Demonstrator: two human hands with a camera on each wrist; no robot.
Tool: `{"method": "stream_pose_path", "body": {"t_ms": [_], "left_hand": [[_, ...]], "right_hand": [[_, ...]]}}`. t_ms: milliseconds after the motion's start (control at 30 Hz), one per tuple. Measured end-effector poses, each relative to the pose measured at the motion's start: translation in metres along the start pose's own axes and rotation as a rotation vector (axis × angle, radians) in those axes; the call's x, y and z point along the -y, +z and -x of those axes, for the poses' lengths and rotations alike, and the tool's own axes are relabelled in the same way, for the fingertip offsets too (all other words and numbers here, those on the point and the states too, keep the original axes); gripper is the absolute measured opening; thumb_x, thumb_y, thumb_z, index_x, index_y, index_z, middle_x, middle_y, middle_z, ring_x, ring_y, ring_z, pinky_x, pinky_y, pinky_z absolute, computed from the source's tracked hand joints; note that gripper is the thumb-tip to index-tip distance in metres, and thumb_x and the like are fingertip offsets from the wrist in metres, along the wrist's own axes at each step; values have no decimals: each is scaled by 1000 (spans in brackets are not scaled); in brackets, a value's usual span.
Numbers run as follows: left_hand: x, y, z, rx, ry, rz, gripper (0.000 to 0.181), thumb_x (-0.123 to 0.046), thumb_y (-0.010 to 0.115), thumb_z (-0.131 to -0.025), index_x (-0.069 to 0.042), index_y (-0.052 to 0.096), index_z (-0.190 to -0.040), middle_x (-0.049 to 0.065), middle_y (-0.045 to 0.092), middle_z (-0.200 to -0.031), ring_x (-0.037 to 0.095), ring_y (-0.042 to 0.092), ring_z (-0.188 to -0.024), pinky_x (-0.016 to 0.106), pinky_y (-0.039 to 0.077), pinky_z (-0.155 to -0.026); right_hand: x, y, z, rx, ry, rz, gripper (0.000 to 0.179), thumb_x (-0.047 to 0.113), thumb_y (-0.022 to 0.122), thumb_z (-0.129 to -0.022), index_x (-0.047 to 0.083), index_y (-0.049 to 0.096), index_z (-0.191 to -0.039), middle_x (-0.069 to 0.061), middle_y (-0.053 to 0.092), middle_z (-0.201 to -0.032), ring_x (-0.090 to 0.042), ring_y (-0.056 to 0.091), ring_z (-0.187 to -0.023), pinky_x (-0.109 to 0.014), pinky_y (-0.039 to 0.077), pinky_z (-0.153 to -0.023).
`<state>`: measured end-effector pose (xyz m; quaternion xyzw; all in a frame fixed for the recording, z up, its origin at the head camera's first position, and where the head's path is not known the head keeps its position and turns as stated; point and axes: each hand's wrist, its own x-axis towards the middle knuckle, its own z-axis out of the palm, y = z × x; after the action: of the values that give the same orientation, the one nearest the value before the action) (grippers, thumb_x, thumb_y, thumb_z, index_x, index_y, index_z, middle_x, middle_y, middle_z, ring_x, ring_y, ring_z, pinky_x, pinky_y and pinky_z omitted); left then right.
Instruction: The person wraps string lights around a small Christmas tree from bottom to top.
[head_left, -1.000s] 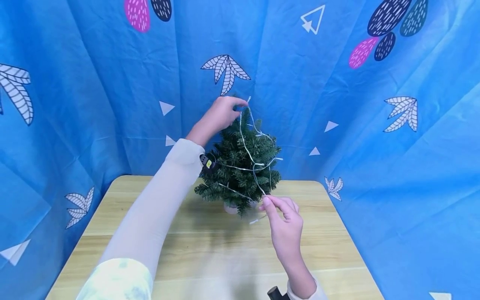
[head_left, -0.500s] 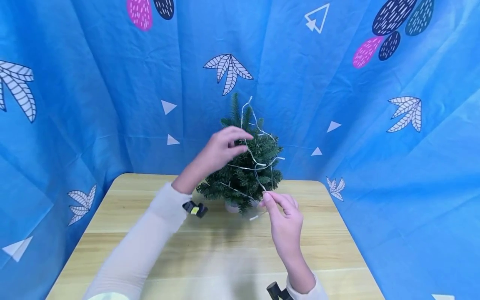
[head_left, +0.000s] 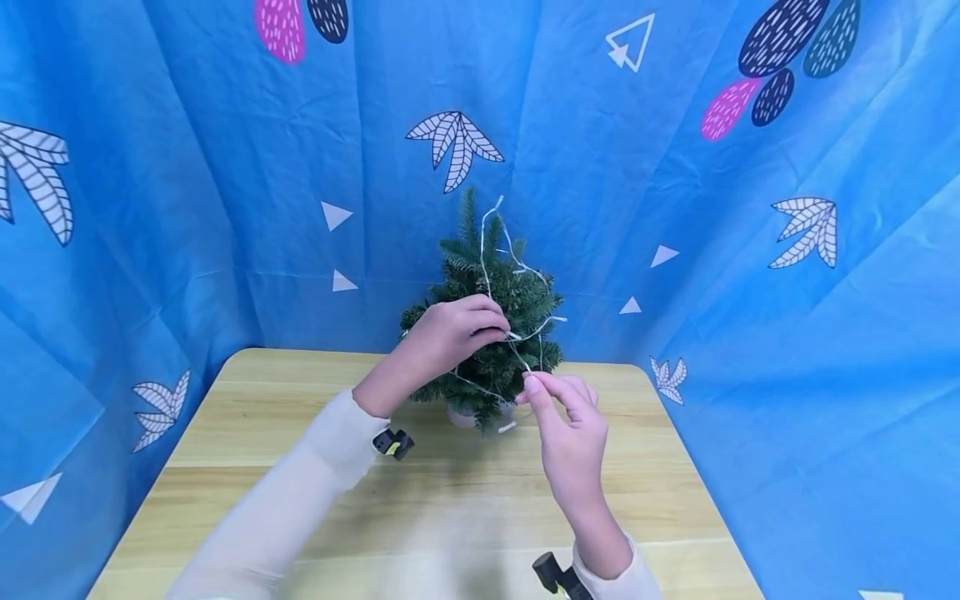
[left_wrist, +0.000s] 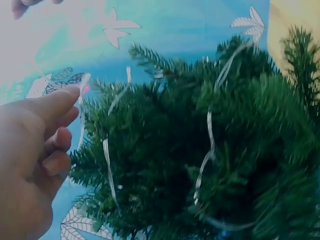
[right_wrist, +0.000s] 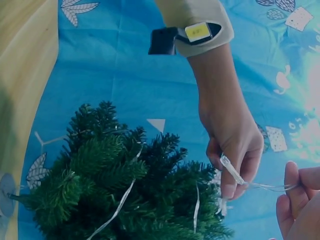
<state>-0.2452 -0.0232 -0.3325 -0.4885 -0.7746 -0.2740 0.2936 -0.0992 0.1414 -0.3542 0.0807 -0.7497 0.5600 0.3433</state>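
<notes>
A small green artificial Christmas tree (head_left: 528, 292) stands on the table, with clear-wired string lights (head_left: 483, 250) draped over its top and front. My left hand (head_left: 442, 337) is in front of the tree's middle and pinches the wire beside a clear bulb (right_wrist: 231, 169), between thumb and fingertips. To the right and lower, my right hand (head_left: 573, 429) pinches the same wire between thumb and forefinger. A short length of wire runs between both hands in the right wrist view. One bulb (head_left: 507, 427) dangles low beside the tree's base (head_left: 462, 416).
The light wooden table (head_left: 420, 517) has rounded back corners. Blue printed cloth (head_left: 585, 167) hangs behind it and along both sides. Each wrist wears a small black camera (head_left: 393, 443). Further strands (left_wrist: 210, 130) loop across the tree's branches in the left wrist view.
My left hand has let go of the wire at the treetop, come down to the tree's middle and taken hold of the wire near my right hand. The right hand stays pinched, slightly raised.
</notes>
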Motion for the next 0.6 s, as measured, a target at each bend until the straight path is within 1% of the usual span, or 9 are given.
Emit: {"method": "stream_pose_path", "body": {"t_ms": [67,133,233,333,433,600], "left_hand": [[4,-1,-3,-41,27,-57,10,-18,75,-93,-13,78,-100,0,72,-102,11,71,-88,23,58,-77],[8,-4,-6,-95,36,-95,8,-17,74,-94,-13,77,-99,0,73,-101,12,72,-86,24,57,-71],[15,-10,-12,-182,18,-120,6,-13,71,-94,-12,75,-98,1,75,-100,15,72,-85,26,57,-65],[23,-17,-16,-245,-7,-143,6,-11,68,-95,-11,73,-99,3,76,-99,17,73,-85,29,57,-66],[30,-23,-18,-281,-26,-169,8,-10,67,-96,-9,73,-101,5,76,-100,19,73,-87,32,59,-69],[42,-29,-16,-311,-74,-180,11,-9,66,-97,-6,74,-105,8,76,-102,22,73,-90,37,59,-75]], "right_hand": [[1,0,0,-1,-4,-3,14,14,69,-97,15,78,-85,-3,68,-93,-18,50,-105,-27,39,-91],[1,0,1,3,-7,-6,14,15,69,-97,15,78,-85,-3,68,-94,-19,50,-106,-28,39,-91],[0,1,1,10,-11,-7,15,15,70,-97,16,77,-84,-3,68,-94,-20,50,-105,-30,39,-91],[-2,2,1,15,-8,1,15,16,70,-96,17,76,-83,-2,68,-93,-20,49,-106,-31,38,-92],[-4,2,0,21,10,12,15,19,70,-96,18,76,-83,0,68,-92,-19,49,-107,-31,37,-94],[-6,3,-4,37,48,32,15,25,71,-96,20,77,-83,2,68,-91,-16,48,-111,-35,35,-98]]}}
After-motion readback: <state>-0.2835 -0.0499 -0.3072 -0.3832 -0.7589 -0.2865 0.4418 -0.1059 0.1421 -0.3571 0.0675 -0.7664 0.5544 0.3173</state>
